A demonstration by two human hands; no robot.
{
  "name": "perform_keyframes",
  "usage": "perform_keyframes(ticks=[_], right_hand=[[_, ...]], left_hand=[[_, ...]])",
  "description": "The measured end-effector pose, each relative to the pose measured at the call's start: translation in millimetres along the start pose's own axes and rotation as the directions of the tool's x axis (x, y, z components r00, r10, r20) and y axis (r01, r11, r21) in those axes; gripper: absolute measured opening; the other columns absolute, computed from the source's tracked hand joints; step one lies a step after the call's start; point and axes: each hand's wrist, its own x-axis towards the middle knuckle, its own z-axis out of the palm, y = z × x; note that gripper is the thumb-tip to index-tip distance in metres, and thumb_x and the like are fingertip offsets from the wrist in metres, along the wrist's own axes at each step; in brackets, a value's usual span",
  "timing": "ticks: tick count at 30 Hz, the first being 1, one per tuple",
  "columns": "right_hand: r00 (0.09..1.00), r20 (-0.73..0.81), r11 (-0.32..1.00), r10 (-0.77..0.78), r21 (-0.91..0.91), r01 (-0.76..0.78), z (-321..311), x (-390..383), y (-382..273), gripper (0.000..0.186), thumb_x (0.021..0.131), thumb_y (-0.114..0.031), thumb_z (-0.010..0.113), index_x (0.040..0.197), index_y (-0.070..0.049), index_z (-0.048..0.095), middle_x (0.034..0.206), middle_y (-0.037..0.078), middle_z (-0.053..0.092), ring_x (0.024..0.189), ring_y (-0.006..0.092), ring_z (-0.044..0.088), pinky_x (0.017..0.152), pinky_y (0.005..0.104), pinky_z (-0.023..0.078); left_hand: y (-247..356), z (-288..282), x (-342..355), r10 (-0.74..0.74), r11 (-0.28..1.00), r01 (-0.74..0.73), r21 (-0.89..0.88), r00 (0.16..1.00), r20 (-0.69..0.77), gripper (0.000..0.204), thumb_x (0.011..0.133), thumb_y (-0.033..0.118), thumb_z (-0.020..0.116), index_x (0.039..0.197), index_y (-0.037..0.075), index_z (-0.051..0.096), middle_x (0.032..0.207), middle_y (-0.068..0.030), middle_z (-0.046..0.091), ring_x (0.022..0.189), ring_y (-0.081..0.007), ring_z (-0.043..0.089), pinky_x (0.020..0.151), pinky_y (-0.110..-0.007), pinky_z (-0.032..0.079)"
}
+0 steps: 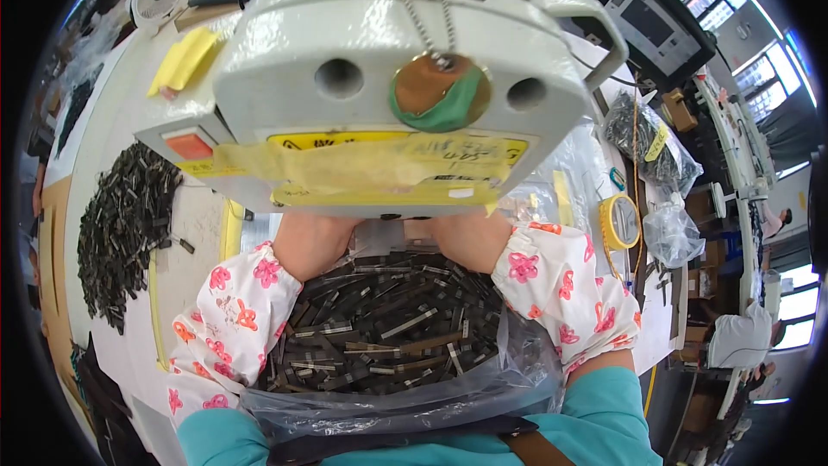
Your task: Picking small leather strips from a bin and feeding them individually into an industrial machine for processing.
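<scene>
Right now both my hands reach forward under the big white machine head [388,60], so most of each is hidden. My left hand [312,243] and my right hand [470,237] show only as wrists and backs; I cannot tell whether my fingers are spread, pressed together or pinching anything, since the machine covers them. Both forearms wear white sleeve covers with red and pink flowers [233,311]. Between them, at the near edge of the bench [112,147], sits a clear plastic bag [517,362] open at the top and full of small dark strips [388,332]; my wrists lie just above its far rim. A loose heap of the same dark strips [125,224] lies toward the left edge of the bench. A roll of yellow tape [619,220] and more filled clear bags [651,151] stand toward the right edge.
</scene>
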Motion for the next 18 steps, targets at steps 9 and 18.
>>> perform_keyframes(ticks=[9, 18], right_hand=[[0.998, -0.035, 0.964, 0.05, 0.264, -0.039, 15, -7, 4, 0.018, 0.068, -0.013, 0.056, 0.078, -0.02, 0.068, 0.089, 0.002, 0.058, 0.091, 0.0201, 0.05, 0.076, 0.0333, 0.036], [0.999, 0.01, 0.992, 0.044, 0.115, -0.045, 13, -3, 8, 0.023, 0.071, -0.013, 0.053, 0.09, -0.016, 0.066, 0.083, 0.007, 0.059, 0.092, 0.0246, 0.05, 0.078, 0.0358, 0.039]], left_hand=[[12, -3, 0, 0.033, 0.998, -0.038, -0.057, 0.996, -0.084, 0.028, 0.069, 0.005, 0.057, 0.097, 0.007, 0.062, 0.1, -0.0154, 0.059, 0.092, -0.0355, 0.055, 0.08, -0.044, 0.043], [6, -3, -5, -0.088, 0.996, 0.088, 0.015, 0.996, -0.015, 0.017, 0.074, 0.01, 0.055, 0.089, 0.005, 0.061, 0.074, -0.0158, 0.059, 0.069, -0.0348, 0.057, 0.063, -0.042, 0.045]])
